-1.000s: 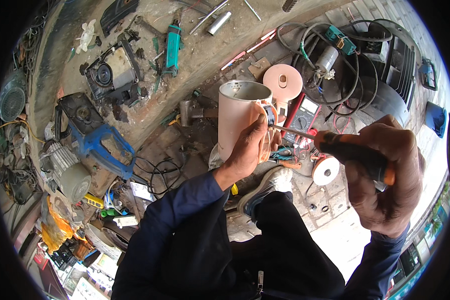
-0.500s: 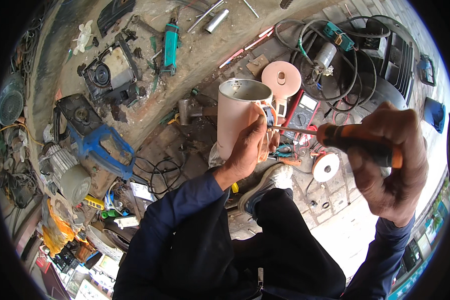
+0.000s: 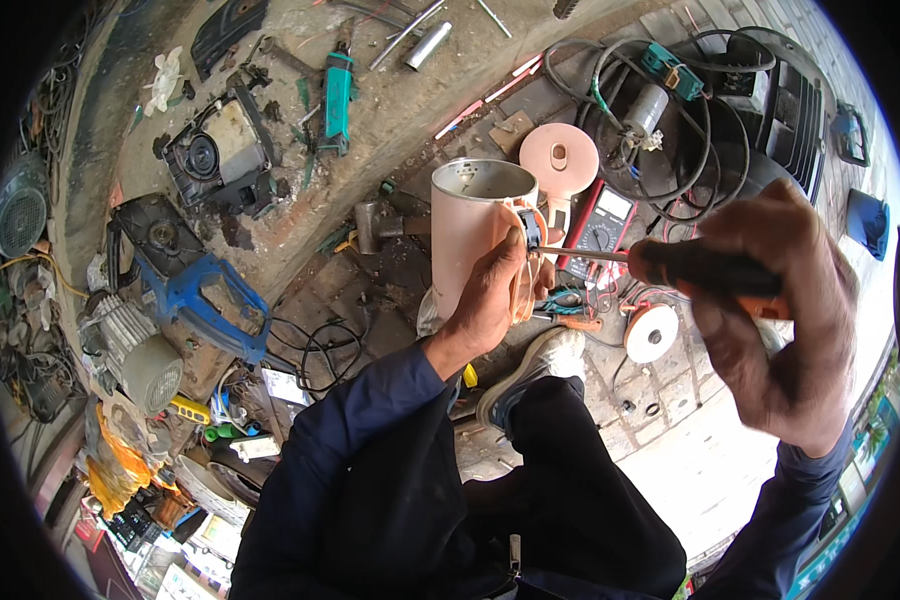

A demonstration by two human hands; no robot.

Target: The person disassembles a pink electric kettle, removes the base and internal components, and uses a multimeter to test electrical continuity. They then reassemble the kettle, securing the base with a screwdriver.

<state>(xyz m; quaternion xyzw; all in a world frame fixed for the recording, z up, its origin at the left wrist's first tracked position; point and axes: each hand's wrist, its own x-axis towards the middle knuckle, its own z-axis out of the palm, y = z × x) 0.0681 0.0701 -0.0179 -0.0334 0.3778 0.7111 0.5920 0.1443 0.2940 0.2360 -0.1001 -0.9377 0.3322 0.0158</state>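
Observation:
A pale pink cylindrical kettle body (image 3: 460, 240), metal-lined and uncovered, stands upright in front of me. My left hand (image 3: 485, 295) grips its handle (image 3: 520, 295), where a small black switch (image 3: 530, 228) sits in the housing. My right hand (image 3: 775, 340), slightly blurred, is wrapped around an orange-and-black screwdriver (image 3: 700, 272), its shaft reaching left to the switch area; the exact tip contact is too small to tell. Behind the body lie a pink round base (image 3: 555, 150) and a red multimeter (image 3: 600, 230). A white round part (image 3: 652, 334) with a cord lies below the multimeter.
A concrete ledge (image 3: 290, 70) holds motor parts and a teal tool (image 3: 337, 100). Coiled black cables (image 3: 705, 150) lie by a black machine (image 3: 780, 110). At left are a blue tool body (image 3: 210, 300), a grey motor (image 3: 130, 350) and scattered clutter. My shoe (image 3: 525, 375) is below the kettle body.
My right hand has moved slightly up and to the right with the screwdriver, whose shaft still reaches the switch area. The kettle body and my left hand appear slightly further left in the picture.

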